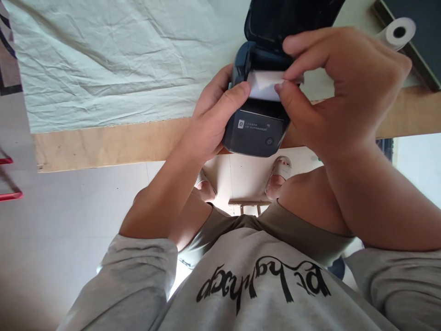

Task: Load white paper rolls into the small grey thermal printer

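Note:
A small dark blue label printer is held at the near edge of the table, its lid swung open and pointing away from me. My left hand grips the printer's left side, thumb pressed on its top next to the paper. My right hand pinches the white paper strip that sticks out of the printer's paper bay, thumb and forefinger shut on its right end.
A creased white cloth covers the wooden table. A white paper roll lies at the back right beside a dark flat object. Below are my knees, sandalled feet and a pale tiled floor.

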Demonstrator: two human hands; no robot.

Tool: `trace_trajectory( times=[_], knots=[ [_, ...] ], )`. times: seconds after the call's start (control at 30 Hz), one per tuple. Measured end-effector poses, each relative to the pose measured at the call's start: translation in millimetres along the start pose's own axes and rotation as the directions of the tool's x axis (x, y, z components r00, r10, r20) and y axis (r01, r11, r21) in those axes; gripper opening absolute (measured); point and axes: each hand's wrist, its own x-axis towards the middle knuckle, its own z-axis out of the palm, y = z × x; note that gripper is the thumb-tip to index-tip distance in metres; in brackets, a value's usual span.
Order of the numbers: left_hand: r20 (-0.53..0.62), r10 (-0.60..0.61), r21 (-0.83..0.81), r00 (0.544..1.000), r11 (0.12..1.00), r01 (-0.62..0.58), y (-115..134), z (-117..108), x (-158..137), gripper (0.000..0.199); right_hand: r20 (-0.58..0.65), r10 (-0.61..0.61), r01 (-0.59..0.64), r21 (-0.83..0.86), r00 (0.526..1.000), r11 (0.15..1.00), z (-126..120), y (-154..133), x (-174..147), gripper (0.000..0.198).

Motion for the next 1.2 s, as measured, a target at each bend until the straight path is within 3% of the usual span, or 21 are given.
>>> trace_trajectory(
  times=[0.17,0.27,0.37,0.43,0.53,0.6,0.67,0.77,0.83,0.93,1.03,1.1,1.2],
  knots=[
    [0.049,0.051,-0.084,0.998,0.995,-0.047,-3.2,-3.6,-0.2,0.026,-0.056,-0.133,0.134,0.016,0.990,0.991,1.7,-3.0,-8.1,0.016],
    [0.093,0.100,-0.106,0.991,0.990,-0.090,-3.6,-5.1,-0.2,0.041,0.001,-0.222,0.222,0.011,0.975,0.975,2.5,-1.9,-14.1,0.013],
    [0.085,0.107,-0.063,0.991,0.993,-0.102,-2.9,-4.6,-0.8,0.044,0.067,-0.232,0.229,0.052,0.970,0.972,0.9,2.3,-15.8,0.023],
    [0.087,0.092,-0.031,0.992,0.995,-0.090,-2.5,-4.8,-1.0,0.045,-0.039,-0.173,0.177,0.166,0.984,0.970,-0.6,5.0,-14.2,0.029],
    [0.099,0.064,0.007,0.993,0.998,-0.065,-2.3,-6.6,-1.3,0.051,-0.273,0.051,0.058,0.375,0.961,0.925,-1.4,6.3,-10.1,0.031],
    [0.099,0.055,0.025,0.994,0.998,-0.058,-2.1,-7.5,-1.5,0.055,-0.257,0.159,-0.014,0.489,0.953,0.872,-0.7,6.3,-7.5,0.039],
    [0.105,0.065,0.039,0.992,0.997,-0.070,-2.2,-7.5,-1.7,0.058,-0.171,0.157,-0.035,0.560,0.973,0.827,0.1,7.5,-5.2,0.046],
    [0.115,0.089,0.058,0.989,0.994,-0.097,-3.7,-6.9,-1.6,0.061,-0.186,0.135,0.015,0.637,0.973,0.771,0.6,11.8,-1.9,0.038],
    [0.124,0.095,0.072,0.988,0.992,-0.104,-4.9,-6.8,-1.6,0.063,-0.223,0.185,0.011,0.665,0.957,0.747,0.4,14.3,-0.5,0.032],
    [0.109,0.089,0.112,0.990,0.989,-0.101,-4.0,-8.2,-2.1,0.064,-0.079,0.217,-0.129,0.593,0.973,0.794,0.6,14.5,-1.1,0.030],
    [0.045,-0.008,0.258,0.999,0.966,-0.004,1.6,-11.2,-1.2,0.050,0.142,0.190,-0.236,0.488,0.971,0.840,2.9,13.0,-3.7,0.033],
    [0.034,-0.075,0.374,0.997,0.926,0.057,6.0,-12.8,0.7,0.041,0.236,0.151,-0.247,0.463,0.960,0.851,5.0,12.8,-5.2,0.039],
    [0.085,-0.109,0.499,0.990,0.865,0.052,9.7,-11.1,3.0,0.049,0.318,0.096,-0.230,0.418,0.943,0.879,6.7,14.0,-5.8,0.050]
  ],
)
